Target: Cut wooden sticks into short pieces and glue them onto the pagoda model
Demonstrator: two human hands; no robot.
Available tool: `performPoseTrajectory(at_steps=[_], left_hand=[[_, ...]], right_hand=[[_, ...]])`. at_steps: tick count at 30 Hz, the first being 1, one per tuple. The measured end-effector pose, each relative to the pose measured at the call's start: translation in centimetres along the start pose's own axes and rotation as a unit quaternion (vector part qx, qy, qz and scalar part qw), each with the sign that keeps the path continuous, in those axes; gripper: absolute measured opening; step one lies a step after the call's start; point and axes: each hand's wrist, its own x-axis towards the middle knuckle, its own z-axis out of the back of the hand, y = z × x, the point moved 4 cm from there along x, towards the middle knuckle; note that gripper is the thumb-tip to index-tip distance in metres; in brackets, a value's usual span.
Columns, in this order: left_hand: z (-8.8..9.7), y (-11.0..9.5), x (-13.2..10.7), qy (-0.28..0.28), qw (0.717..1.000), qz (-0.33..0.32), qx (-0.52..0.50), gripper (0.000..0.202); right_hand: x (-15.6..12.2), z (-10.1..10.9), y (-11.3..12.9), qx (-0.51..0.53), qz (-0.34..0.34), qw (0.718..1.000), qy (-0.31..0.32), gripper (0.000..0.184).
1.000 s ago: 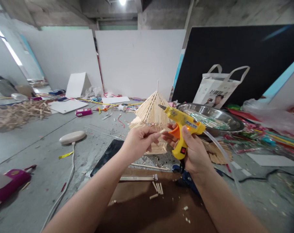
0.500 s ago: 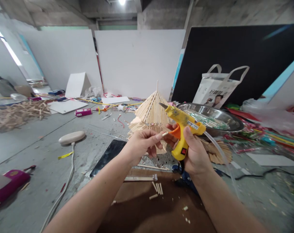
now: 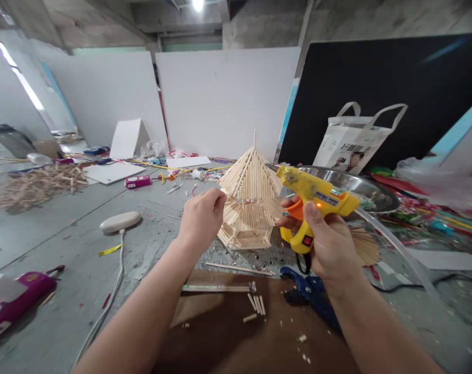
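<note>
A small pagoda-like model of pale wooden sticks stands on the floor ahead, with a pointed roof and a thin spike on top. My left hand is closed at the model's left side, its back toward me. Its fingertips are turned away, so whatever they pinch is hidden. To the right of the model, my right hand grips a yellow hot glue gun by its handle, fingers at the orange trigger. The nozzle points toward the model, and a clear glue stick trails from the back.
On the brown board lie short cut sticks and crumbs. Blue-handled cutters rest beneath my right wrist. A metal basin stands behind the glue gun. At left are a white corded device and a stick pile.
My left hand has moved left and up to the model, away from the glue gun; the short stick it pinched is out of sight. My right hand has shifted right with the glue gun.
</note>
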Motion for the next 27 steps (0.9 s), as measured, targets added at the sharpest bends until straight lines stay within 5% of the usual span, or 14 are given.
performPoseTrajectory(at_steps=[27], left_hand=[[-0.97, -0.57, 0.69, 0.056, 0.988, -0.048, 0.138, 0.026]], right_hand=[[0.28, 0.50, 0.12, 0.025, 0.022, 0.999, 0.002, 0.012]])
